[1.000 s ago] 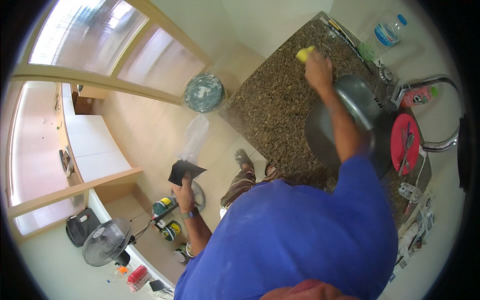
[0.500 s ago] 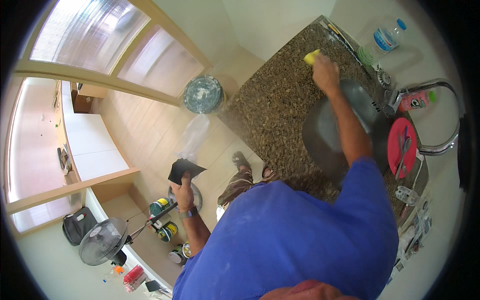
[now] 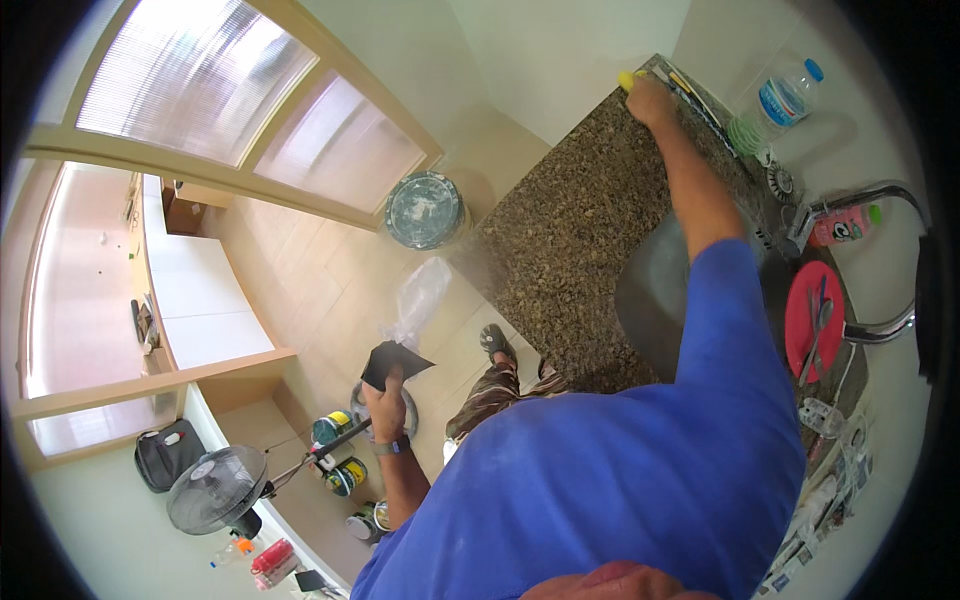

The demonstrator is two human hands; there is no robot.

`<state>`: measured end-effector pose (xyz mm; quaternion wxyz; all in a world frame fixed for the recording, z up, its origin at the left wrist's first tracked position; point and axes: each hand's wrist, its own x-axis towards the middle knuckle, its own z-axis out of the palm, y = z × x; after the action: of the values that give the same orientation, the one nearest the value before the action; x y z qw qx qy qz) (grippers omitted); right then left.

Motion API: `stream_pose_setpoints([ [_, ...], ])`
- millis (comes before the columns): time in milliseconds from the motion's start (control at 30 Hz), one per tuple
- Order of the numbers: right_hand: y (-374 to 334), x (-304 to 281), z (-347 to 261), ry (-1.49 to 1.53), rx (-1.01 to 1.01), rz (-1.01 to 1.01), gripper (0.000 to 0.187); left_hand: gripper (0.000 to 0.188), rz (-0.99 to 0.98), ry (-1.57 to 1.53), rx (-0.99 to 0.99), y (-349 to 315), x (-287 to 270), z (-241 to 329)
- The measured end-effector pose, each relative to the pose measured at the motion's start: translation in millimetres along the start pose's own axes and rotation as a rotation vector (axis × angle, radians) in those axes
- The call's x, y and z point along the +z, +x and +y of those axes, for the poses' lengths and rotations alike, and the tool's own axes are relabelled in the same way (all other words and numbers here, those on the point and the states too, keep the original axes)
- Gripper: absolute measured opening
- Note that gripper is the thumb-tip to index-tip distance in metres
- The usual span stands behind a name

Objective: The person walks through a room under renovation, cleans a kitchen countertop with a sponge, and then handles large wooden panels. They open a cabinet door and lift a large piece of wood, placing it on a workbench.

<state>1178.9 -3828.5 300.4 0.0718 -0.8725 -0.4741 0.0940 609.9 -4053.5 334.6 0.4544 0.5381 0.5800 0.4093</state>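
Note:
My right hand (image 3: 652, 103) stretches out to the far corner of the brown speckled countertop (image 3: 565, 215). Its fingers are closed around a small yellow sponge (image 3: 627, 80), most of which they hide. Thin tools (image 3: 690, 95) lie along the wall edge beside that hand. Lower left, away from the counter, my left hand (image 3: 386, 405) grips a stiff black sheet (image 3: 395, 364) with pointed corners. Under my right arm is a dark sink (image 3: 645, 290), partly covered by the sleeve.
Along the wall stand a clear bottle (image 3: 785, 100), a curved tap (image 3: 885, 195) and a red plate (image 3: 805, 310) with cutlery. A lidded bucket (image 3: 425, 210) and a plastic bag (image 3: 420, 295) are on the floor beyond the counter. A standing fan (image 3: 218, 490) and paint cans (image 3: 345, 476) are at the left.
My right hand has moved the sponge away from me, to the counter's far corner. My left hand still holds the black sheet. The whole view has shifted slightly.

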Motion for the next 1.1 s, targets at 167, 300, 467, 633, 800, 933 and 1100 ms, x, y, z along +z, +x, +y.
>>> stream_pose_setpoints([
  [167,-31.1,22.2,-2.6,-0.079,-0.171,0.184,0.038,0.023,-0.05,-0.081,-0.028,-1.2,2.1,-3.7],
  [300,-1.7,-6.4,-5.2,-0.004,0.094,-0.169,0.042,0.024,-0.055,-0.089,-0.033,4.9,2.5,-5.2],
  [467,-29.1,23.3,-8.1,-0.126,-0.137,0.119,0.042,0.024,-0.06,-0.093,-0.008,3.6,0.1,-8.5],
  [633,5.6,-6.4,-1.5,-0.044,0.155,-0.124,0.038,0.025,0.002,-0.034,0.042,0.7,-3.9,-2.4],
  [800,-14.5,4.7,-5.9,-0.168,-0.009,0.024,0.036,0.026,0.027,-0.07,-0.001,-11.3,-8.2,-7.9],
  [933,21.9,-3.3,24.5,-0.123,0.121,-0.115,0.036,0.026,0.004,-0.088,0.022,-5.1,-5.8,-9.0],
  [1100,-61.7,21.5,-20.8,-0.154,-0.177,0.074,0.038,0.026,-0.001,-0.114,-0.015,-6.0,-3.2,-6.8],
])
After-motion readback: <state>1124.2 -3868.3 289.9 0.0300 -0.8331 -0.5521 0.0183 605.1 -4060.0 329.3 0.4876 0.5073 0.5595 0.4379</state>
